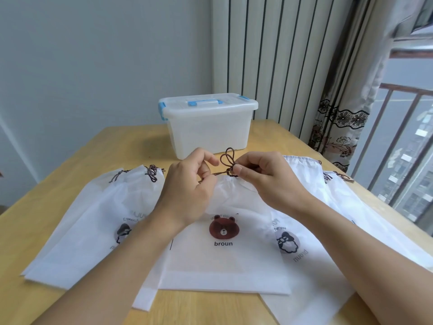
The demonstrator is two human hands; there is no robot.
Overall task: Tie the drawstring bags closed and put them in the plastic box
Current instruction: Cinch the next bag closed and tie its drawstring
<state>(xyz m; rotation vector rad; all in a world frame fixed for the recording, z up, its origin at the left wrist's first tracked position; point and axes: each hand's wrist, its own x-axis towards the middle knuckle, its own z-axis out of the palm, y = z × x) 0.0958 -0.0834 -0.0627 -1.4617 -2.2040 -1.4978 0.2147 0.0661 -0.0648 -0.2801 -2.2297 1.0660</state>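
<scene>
Wooden table (70,191) fills the near and middle field, pale grain, its far edge near a striped curtain (281,55) and a grey wall. Plastic box (207,126) stands at the far centre of the table, translucent white, lid on with blue handle and blue latches. White drawstring bags lie spread flat across the near half, overlapping one another. Centre bag (222,254) lies on top, nearest the person, printed with a brown bear face and the word "broun"; its mouth is gathered at the far end, between the two hands. Left bag (89,226) lies angled toward the far left, its cord (151,172) already in a bow at the gathered mouth. Right bags (316,207) stretch toward the far right, cord ends loose at their far edge. Left hand (187,188) sits over the left side of the centre bag's mouth, fingers curled in, thumb and forefinger pinched on the brown drawstring (228,160). Right hand (264,177) meets it from the right, thumb and forefinger closed on the knot. Two small loops of the drawstring stand up between the fingertips, just in front of the box.
</scene>
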